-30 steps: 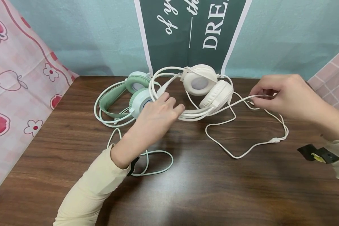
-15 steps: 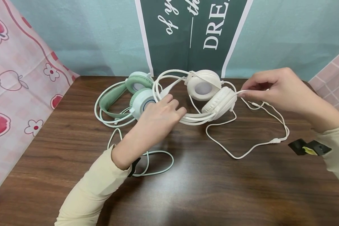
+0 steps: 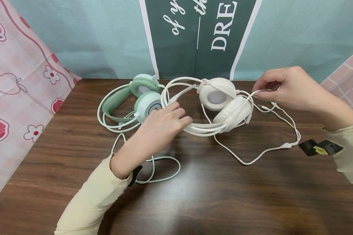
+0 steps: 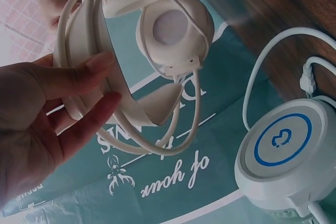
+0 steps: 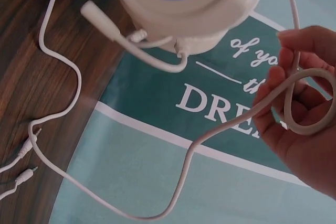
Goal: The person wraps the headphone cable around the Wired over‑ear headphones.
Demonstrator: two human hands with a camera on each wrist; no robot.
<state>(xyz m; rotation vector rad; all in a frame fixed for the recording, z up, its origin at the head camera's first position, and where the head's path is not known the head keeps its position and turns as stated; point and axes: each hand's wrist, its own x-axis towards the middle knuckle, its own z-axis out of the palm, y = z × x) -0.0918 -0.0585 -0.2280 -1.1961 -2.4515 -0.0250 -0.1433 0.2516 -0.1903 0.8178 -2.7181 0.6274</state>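
A pair of white headphones [image 3: 230, 112] is held up over the table, its thin headband tubes and padded strap gripped between the thumb and fingers of my left hand [image 3: 167, 122]. Both ear cups point to the right, and a strand of the white cable [image 3: 260, 92] passes over the nearer one. My right hand [image 3: 288, 86] pinches that cable right of the cups. In the right wrist view, a small cable loop [image 5: 320, 125] curls at the fingers of my right hand [image 5: 302, 98]. A microphone boom [image 5: 100, 20] sticks out from the white ear cup [image 5: 231, 14].
Mint-green headphones [image 3: 147, 104] lie at the back left, beside my left hand. Their cable [image 3: 164, 180] loops on the brown table [image 3: 223, 202] by my left forearm. The white cable's splitter [image 3: 286, 145] and plugs rest at the right. A teal cloth [image 3: 100, 42] hangs behind.
The white headphones have shifted right and slightly toward me. My right hand has moved up and left, then slightly right, bringing the cable over the nearer ear cup. The mint-green headphones stay put.
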